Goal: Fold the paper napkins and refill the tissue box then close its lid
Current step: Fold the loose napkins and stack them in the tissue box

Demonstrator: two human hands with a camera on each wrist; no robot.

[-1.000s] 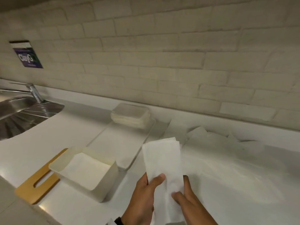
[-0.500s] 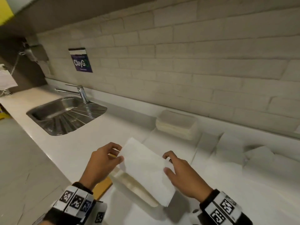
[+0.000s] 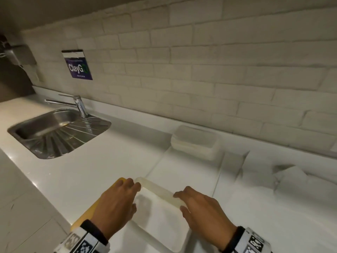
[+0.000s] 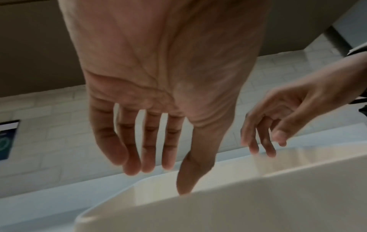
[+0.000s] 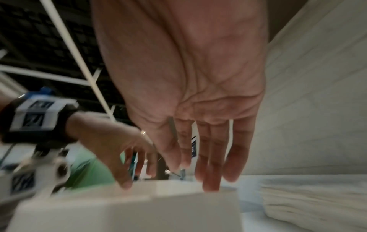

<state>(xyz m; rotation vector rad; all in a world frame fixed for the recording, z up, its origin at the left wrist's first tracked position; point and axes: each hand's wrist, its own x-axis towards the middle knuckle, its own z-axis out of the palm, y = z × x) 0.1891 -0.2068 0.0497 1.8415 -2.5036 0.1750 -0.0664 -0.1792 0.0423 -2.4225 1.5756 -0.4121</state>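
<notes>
The cream tissue box (image 3: 156, 189) stands open at the counter's front edge, with a folded white napkin (image 3: 158, 214) lying flat inside. My left hand (image 3: 134, 196) hovers over the box's left end with straight fingers and its thumb dipping inside (image 4: 164, 163). At the right end my right hand (image 3: 189, 201) has relaxed fingers by the far rim (image 5: 198, 172). Neither hand holds anything. The wooden lid (image 3: 85, 214) lies on the counter left of the box, partly under my left wrist. A stack of folded napkins (image 3: 196, 141) sits at the back.
A white tray (image 3: 182, 172) lies behind the box. Loose unfolded napkins (image 3: 291, 179) spread over the counter to the right. A steel sink (image 3: 54, 128) with a tap sits at the far left. The tiled wall runs along the back.
Both hands held a folded napkin upright, then carried it left over the box. Now it lies inside the box and both hands have let go.
</notes>
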